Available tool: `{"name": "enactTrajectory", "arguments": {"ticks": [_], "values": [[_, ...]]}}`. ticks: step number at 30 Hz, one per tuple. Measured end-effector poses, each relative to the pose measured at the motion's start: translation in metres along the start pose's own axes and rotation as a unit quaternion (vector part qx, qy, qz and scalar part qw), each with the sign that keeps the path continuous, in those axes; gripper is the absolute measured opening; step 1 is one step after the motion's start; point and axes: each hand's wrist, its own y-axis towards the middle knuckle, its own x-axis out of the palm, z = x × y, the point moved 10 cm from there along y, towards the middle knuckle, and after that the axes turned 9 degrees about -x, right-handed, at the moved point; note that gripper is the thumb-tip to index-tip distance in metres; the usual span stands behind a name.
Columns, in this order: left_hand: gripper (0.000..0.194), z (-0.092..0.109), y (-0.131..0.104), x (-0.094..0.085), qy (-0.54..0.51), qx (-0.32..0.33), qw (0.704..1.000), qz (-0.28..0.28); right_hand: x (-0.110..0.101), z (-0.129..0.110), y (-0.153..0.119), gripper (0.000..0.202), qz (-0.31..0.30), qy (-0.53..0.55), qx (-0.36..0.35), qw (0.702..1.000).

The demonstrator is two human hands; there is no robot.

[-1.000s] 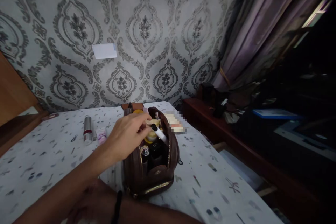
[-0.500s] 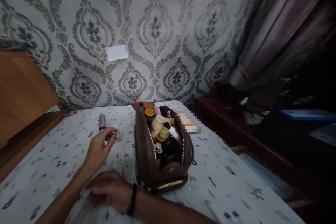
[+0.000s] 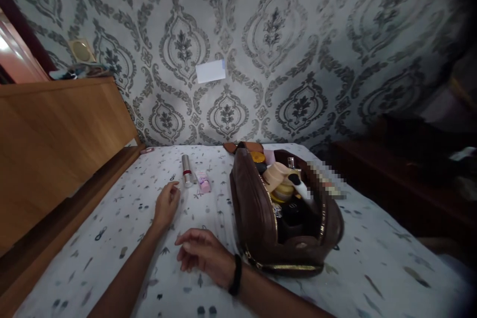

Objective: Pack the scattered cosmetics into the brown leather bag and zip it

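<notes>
My left hand (image 3: pixel 167 206) is low over the bed, just short of a silver tube (image 3: pixel 187 171) with a red band. Its fingers are loosely bent and nothing shows in them. Beside the tube lies a small pink item (image 3: pixel 203 182), its kind unclear. My right hand (image 3: pixel 206 253), with a black band on the wrist, hovers nearer to me, fingers apart and nothing in it. To its right stands an unzipped brown toiletry bag (image 3: pixel 248 208). Inside are a yellow-lidded jar (image 3: pixel 258 157), a peach container (image 3: pixel 276 176), a white tube with a black cap (image 3: pixel 301 186) and a black box (image 3: pixel 292 211).
A patterned white sheet (image 3: pixel 108 253) covers the bed. A wooden board (image 3: pixel 67 129) borders it on the left, and a papered wall (image 3: pixel 253 104) behind. Right of the bag lies a blurred-out flat item (image 3: pixel 330 181). Dark furniture (image 3: pixel 376 169) stands at the right.
The view has turned left, so the bag sits further right. My left hand has drawn back from the pink item, which now shows fully beside the tube. My right hand's fingers have spread.
</notes>
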Motion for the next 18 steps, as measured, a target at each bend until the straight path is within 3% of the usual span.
{"name": "enactTrajectory", "arguments": {"ticks": [4,8,14,18], "values": [[0.047,0.019,-0.007,0.014,0.07,0.082,0.993,-0.047,0.001,0.007,0.001,0.049,-0.001,-0.099,0.009,0.995],[0.049,0.022,-0.012,0.027,0.155,0.101,0.981,-0.058,0.008,0.014,0.002,0.041,-0.004,-0.173,0.047,0.984],[0.035,0.017,-0.008,0.025,0.102,0.096,0.989,-0.046,0.008,-0.02,0.013,0.03,0.142,-0.13,-0.045,0.98],[0.028,0.012,-0.004,0.02,0.064,0.069,0.995,-0.045,0.012,-0.028,0.039,0.027,0.179,-0.114,-0.098,0.972]]}}
